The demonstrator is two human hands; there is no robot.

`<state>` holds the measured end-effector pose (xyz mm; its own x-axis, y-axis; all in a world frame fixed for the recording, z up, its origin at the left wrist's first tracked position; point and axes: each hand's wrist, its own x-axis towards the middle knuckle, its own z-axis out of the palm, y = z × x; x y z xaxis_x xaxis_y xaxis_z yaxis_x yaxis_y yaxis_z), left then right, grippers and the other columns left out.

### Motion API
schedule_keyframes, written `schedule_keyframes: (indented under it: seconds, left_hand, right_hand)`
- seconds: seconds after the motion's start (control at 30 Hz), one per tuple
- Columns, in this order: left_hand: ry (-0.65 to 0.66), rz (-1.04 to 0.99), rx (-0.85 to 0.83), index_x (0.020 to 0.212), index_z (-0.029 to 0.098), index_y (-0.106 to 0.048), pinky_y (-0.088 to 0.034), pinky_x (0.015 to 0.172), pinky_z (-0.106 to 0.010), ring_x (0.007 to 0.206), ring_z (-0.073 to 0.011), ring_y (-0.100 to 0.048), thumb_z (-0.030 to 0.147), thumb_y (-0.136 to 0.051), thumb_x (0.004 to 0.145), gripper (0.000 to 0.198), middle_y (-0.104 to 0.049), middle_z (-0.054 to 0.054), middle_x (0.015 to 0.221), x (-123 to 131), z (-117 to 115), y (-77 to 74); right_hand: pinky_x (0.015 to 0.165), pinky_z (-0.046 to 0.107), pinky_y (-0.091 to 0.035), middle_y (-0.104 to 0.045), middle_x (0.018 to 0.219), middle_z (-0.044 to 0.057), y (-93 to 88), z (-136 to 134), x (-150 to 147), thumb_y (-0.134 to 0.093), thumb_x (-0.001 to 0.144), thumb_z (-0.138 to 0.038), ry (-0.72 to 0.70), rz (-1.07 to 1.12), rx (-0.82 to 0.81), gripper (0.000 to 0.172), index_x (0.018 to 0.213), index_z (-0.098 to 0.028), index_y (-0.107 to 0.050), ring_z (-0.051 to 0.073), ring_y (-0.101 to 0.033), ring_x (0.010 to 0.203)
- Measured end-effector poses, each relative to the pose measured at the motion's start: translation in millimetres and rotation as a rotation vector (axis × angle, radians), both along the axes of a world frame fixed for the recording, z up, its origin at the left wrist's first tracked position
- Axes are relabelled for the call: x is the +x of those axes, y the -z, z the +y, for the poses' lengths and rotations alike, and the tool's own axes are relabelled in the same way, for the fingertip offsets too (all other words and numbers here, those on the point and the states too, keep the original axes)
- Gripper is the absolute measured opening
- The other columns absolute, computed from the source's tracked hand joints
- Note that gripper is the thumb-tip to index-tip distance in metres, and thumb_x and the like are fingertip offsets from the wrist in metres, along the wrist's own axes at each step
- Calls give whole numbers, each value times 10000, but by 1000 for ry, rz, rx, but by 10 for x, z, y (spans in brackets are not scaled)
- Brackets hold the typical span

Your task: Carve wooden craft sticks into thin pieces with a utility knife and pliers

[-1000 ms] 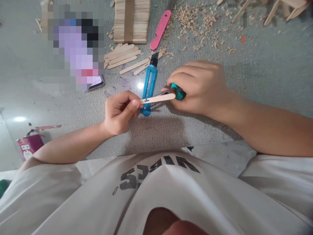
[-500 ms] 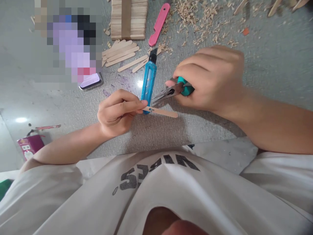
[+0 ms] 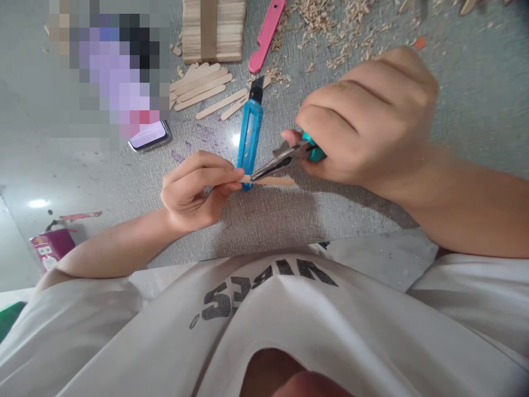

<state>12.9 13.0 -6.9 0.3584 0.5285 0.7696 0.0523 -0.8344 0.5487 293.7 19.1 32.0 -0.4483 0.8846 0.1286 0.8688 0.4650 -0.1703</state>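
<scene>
Between the thumb and fingers of my left hand [image 3: 198, 190] is one end of a flat wooden craft stick [image 3: 276, 181], its other end pointing right. My right hand [image 3: 363, 121] is closed around the green handles of needle-nose pliers [image 3: 285, 157]. The pliers' tips are at the stick, close to my left fingertips, where a small notch was visible; whether the jaws grip the wood I cannot tell. Under the stick lies a blue utility knife [image 3: 250, 129] on the table, its dark blade pointing away from me.
A banded bundle of craft sticks [image 3: 225, 33] lies at the back, with loose sticks [image 3: 202, 88] in front. Nearby are a pink cutter [image 3: 268, 38], wood shavings [image 3: 318, 25] and a phone [image 3: 151, 137]. A purple box [image 3: 52, 248] sits at the left edge.
My right hand has brought the pliers' tips down and left onto the stick. The stick has tilted to lie more level, and my left hand has shifted slightly left.
</scene>
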Motion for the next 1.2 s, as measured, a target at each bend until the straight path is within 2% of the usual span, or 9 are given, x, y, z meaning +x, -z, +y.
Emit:
schedule_keyframes:
  seconds: [0.1,0.23,0.47,0.63,0.73,0.8,0.9,1.0,1.2]
  left_hand:
    - [-8,-7,-6,1033,158,-824,-636,630,-195,701,-124,-785,92,-797,940,117,-808,-36,838,11,-2,-4]
    - [-13,-13,-41,1011,163,-816,-627,621,-185,690,-117,-781,107,-798,950,85,-807,-30,822,22,-7,-11]
    - [-42,-73,-167,1032,184,-835,-620,601,-194,647,-111,-762,138,-817,955,92,-802,-25,779,60,-55,41]
    - [43,-85,-262,1065,193,-841,-617,562,-196,623,-120,-777,141,-800,988,102,-809,-25,761,73,-92,47]
    - [38,-107,-411,1090,217,-843,-622,544,-176,593,-102,-768,213,-789,1041,73,-816,-15,769,63,-136,27]
    - [21,-152,-546,1093,229,-836,-643,546,-163,590,-94,-769,229,-779,1059,67,-834,-18,807,65,-164,11]
    - [13,-226,-697,1074,226,-826,-669,567,-150,604,-84,-779,240,-775,1067,54,-856,-11,852,86,-180,-2]
    - [13,-265,-744,1059,210,-813,-658,566,-131,609,-73,-784,257,-778,1069,60,-863,6,852,104,-171,3]
    - [-26,-226,-799,1071,213,-732,-672,592,-173,646,-100,-802,369,-782,1070,164,-867,6,861,99,-175,41]
  right_hand:
    - [865,581,-438,-777,905,41,-20,3,2,-178,1098,-797,39,40,-35,837,727,-242,-683,253,-715,1007]
    - [901,575,-451,-779,938,19,-74,-16,1,-227,1098,-802,69,64,-76,800,723,-271,-694,266,-707,1093]
    - [836,541,-420,-724,893,63,-171,-10,-104,-215,1114,-665,89,-106,-145,691,708,-259,-600,256,-664,986]
    - [786,464,-464,-741,898,77,-55,-7,-83,-404,1078,-542,-49,-198,-36,437,818,-275,-630,248,-629,888]
    - [692,421,-428,-741,859,65,25,4,-40,-351,1087,-513,-89,-223,131,455,836,-262,-636,217,-615,802]
    - [650,429,-400,-753,864,81,55,16,-17,-365,1065,-530,-73,-228,178,456,816,-255,-631,222,-611,763]
    - [710,465,-442,-777,929,98,88,25,15,-510,994,-501,-18,-122,69,314,843,-265,-650,265,-650,834]
    - [805,501,-473,-782,978,95,138,15,41,-597,924,-421,19,12,-50,165,896,-274,-666,302,-675,932]
    - [808,488,-503,-793,1003,66,196,-30,27,-594,931,-427,10,53,-47,165,937,-286,-679,301,-693,957]
